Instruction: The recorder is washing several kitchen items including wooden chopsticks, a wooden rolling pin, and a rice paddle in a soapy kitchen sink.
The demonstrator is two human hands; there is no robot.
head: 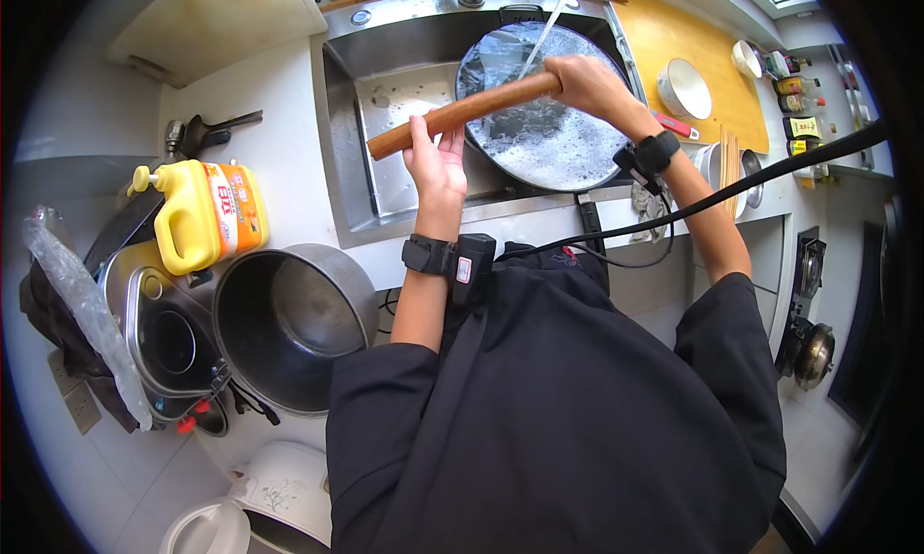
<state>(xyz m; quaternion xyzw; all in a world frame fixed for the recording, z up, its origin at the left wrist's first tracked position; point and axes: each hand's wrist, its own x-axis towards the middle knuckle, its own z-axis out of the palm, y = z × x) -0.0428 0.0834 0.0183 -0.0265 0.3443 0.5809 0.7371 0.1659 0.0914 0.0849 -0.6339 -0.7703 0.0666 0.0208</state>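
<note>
A thick wooden rolling pin [476,111] is held slantwise above the stainless-steel sink [343,186]. My right hand [588,85] is closed round its upper right end. Near its lower left end, my left hand [437,160] supports it from below, palm up, with the fingers partly hidden behind the wood. Under the pin a large round basin [548,146] of foamy water stands in the right part of the sink. A thin stream of water [552,21] falls into it.
Left of the sink stand a yellow detergent jug [184,218] and a big metal pot [296,330]. To the right, a wooden board [650,30] bears a white bowl [684,90]; a red-handled tool [676,125] and chopsticks [729,164] lie nearby. A black cable [722,196] crosses the view.
</note>
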